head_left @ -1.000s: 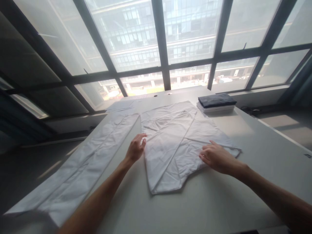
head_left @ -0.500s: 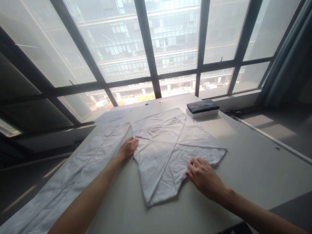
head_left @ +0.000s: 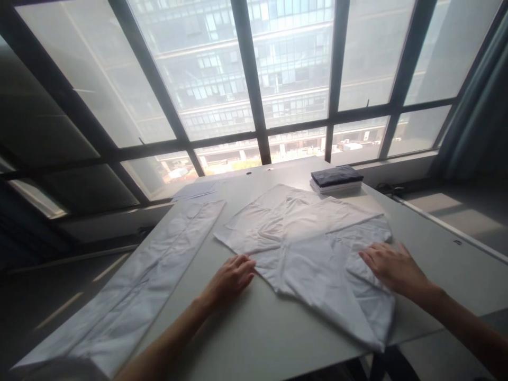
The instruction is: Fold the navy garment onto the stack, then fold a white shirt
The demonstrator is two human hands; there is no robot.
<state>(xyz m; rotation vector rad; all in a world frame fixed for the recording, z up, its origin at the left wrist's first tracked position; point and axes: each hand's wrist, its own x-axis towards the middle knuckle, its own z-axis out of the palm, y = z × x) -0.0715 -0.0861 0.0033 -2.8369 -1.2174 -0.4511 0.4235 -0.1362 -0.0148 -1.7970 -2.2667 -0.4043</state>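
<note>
A thin white shirt (head_left: 309,248) lies rumpled and partly folded across the white table. My left hand (head_left: 234,275) is at its near left edge, fingers curled together on the cloth there. Over on the shirt's right side, my right hand (head_left: 397,270) has its bent fingers closed on the fabric, slightly blurred. One corner of the shirt points toward me and reaches the table's near edge. Left of my left hand, a long white piece of cloth (head_left: 159,280) stretches along the table's left side, apart from the shirt.
At the far right of the table (head_left: 436,275) sits a neat stack of folded cloth, a dark folded piece (head_left: 337,175) on top of white ones. Flat white sheets (head_left: 194,190) lie at the far left. Large windows (head_left: 293,79) stand behind, with a curtain (head_left: 476,106) at right.
The shirt has turned and spread wider, its near corner swinging to the right. My right hand has moved right; my left hand has come nearer and to the right. The view has shifted slightly.
</note>
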